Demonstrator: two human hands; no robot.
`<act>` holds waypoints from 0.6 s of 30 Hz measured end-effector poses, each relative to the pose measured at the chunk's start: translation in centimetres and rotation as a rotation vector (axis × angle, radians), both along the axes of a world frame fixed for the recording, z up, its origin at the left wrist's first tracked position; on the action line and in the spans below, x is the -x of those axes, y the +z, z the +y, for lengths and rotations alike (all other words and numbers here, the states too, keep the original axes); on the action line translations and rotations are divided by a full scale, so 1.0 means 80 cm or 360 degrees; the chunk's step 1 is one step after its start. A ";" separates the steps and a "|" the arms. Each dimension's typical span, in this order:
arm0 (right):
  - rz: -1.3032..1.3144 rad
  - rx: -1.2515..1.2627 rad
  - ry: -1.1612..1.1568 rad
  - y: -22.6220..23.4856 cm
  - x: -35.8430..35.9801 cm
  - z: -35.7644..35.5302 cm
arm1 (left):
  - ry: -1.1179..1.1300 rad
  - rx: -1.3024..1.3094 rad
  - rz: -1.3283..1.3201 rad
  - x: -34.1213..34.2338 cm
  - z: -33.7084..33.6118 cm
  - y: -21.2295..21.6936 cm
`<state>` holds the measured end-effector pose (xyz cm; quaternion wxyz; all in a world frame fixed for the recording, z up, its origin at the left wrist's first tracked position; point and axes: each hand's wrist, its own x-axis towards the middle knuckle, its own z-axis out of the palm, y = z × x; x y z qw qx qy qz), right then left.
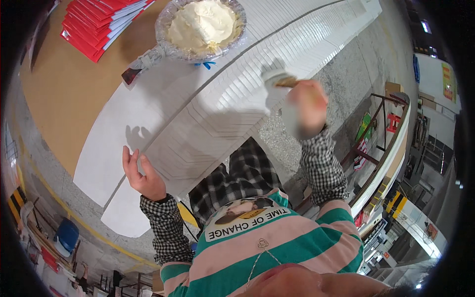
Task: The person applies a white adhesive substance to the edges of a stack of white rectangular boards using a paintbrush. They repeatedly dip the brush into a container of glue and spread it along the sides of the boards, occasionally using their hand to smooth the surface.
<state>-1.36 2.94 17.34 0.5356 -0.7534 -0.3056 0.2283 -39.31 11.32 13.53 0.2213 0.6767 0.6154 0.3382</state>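
Your right hand (310, 104) is blurred, and the tool (286, 82) in it too smeared for you to identify. The top edge crops 2 things: the bowl (161, 30) and red stack (89, 30).

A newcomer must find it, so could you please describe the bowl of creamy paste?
Find the tan tabletop, then the overlapping white paper sheets. Near their far edge, right of the fanned red packets, sits a round, plastic-wrapped bowl. Its heaped creamy-white contents set it apart from the flat sheets and packets.
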 end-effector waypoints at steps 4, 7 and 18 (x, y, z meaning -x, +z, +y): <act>-0.0126 0.0086 0.0442 -0.003 0.048 -0.024 | 0.0044 0.0027 -0.0051 0.009 -0.002 -0.004; 0.0279 0.0022 0.0013 0.024 0.031 0.002 | 0.0048 0.0014 -0.0039 0.013 -0.002 -0.003; 0.0051 0.0062 0.0123 0.010 0.054 -0.004 | 0.0050 0.0025 -0.0031 0.030 -0.004 -0.012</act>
